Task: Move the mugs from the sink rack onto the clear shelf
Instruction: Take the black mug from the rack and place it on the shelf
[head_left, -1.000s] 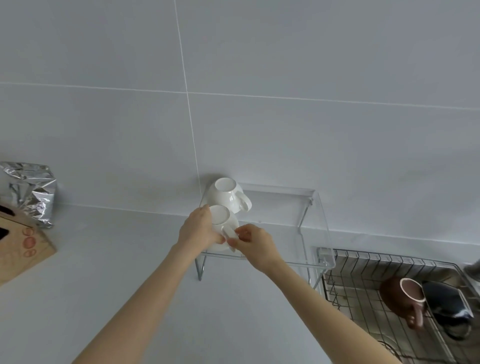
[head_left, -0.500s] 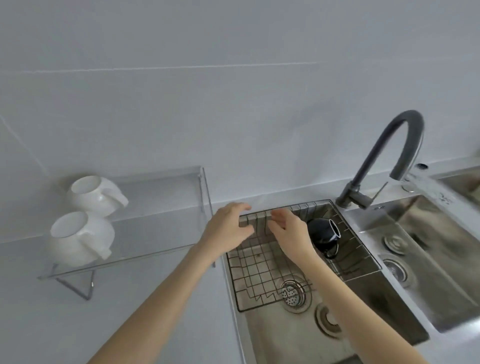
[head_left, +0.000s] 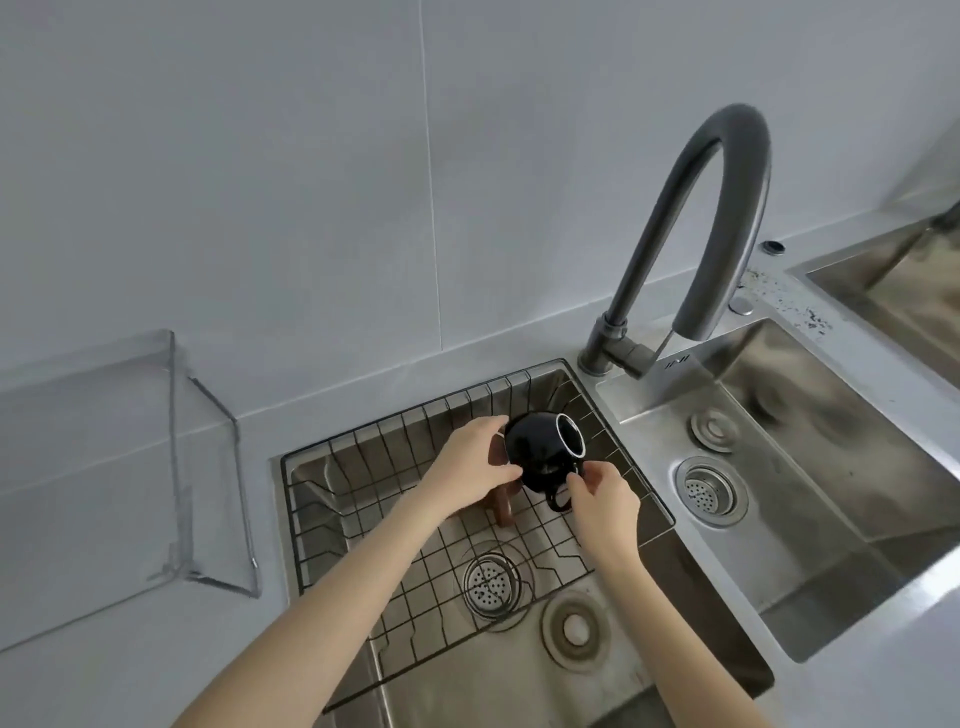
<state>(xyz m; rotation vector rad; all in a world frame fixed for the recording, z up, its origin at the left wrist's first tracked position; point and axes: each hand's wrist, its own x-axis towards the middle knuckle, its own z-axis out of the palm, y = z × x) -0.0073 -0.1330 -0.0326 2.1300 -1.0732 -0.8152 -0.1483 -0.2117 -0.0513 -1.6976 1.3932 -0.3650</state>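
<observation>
A black mug (head_left: 540, 449) with a white rim lies tilted over the wire sink rack (head_left: 363, 462), its mouth facing up and right. My left hand (head_left: 470, 462) grips its rounded body from the left. My right hand (head_left: 602, 496) pinches its handle at the lower right. Under my left hand a brown mug (head_left: 503, 512) shows only as a handle and a sliver of body, resting in the rack. The clear shelf (head_left: 202, 467) stands on the counter at the left; only its right end is in view, with nothing on that part.
A dark curved faucet (head_left: 691, 223) arches behind the rack on the right. A second steel basin (head_left: 810, 452) with a drain lies to the right. Below the rack the sink drain (head_left: 488, 584) shows through. The grey wall rises close behind.
My view swung right from the shelf with two white mugs to the sink. Both hands left the shelf, reached into the rack and closed on the black mug.
</observation>
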